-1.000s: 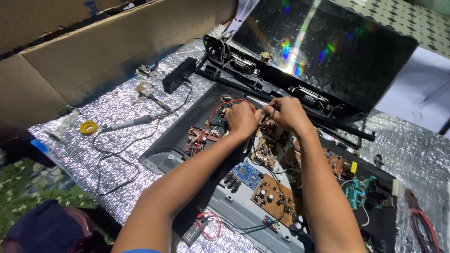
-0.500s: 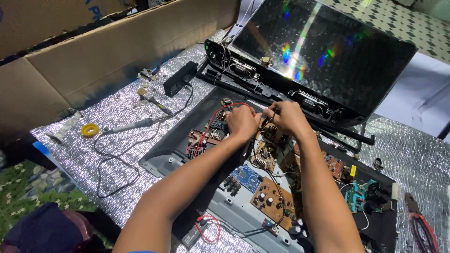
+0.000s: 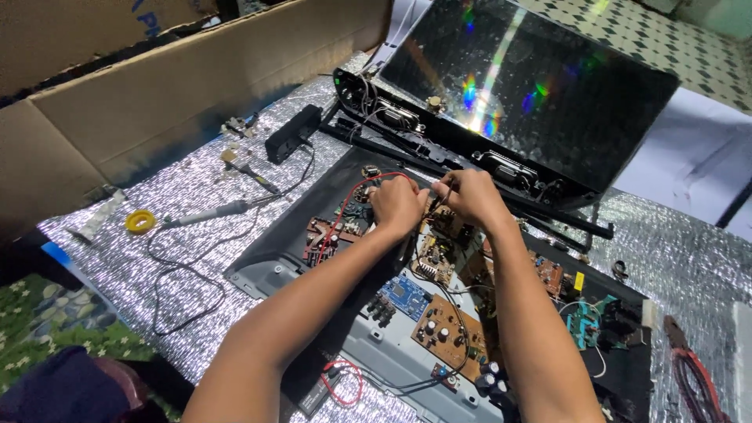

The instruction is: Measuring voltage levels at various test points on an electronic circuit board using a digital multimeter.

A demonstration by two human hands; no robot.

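Both hands are in close over the opened chassis (image 3: pixel 266 270) of the flat-screen set, and compared with a second ago they have hardly budged: same spot above the circuit boards, so the work is staying on one small point rather than moving along. The left hand (image 3: pixel 398 205) is curled nearly into a fist, fingers tucked down by the red wire (image 3: pixel 356 192) that loops up beside it; whether it actually pinches that wire I cannot tell. The right hand (image 3: pixel 470 196) is closed around a thin dark probe-like tool (image 3: pixel 437 197), its tip angled toward the left hand's knuckles. Beneath the wrists sit the brown circuit board (image 3: pixel 446 325) and a small blue board (image 3: pixel 403 296), nearer the person. The dark glossy screen panel (image 3: pixel 533 86) leans up behind, throwing rainbow glints. Off to the left on the silvery padded mat (image 3: pixel 117 258), a soldering iron (image 3: pixel 207 213) lies untouched with its cable curling away, a yellow roll of tape (image 3: pixel 140 222) just beyond it, and the cardboard box (image 3: pixel 196 94) stands along the back.
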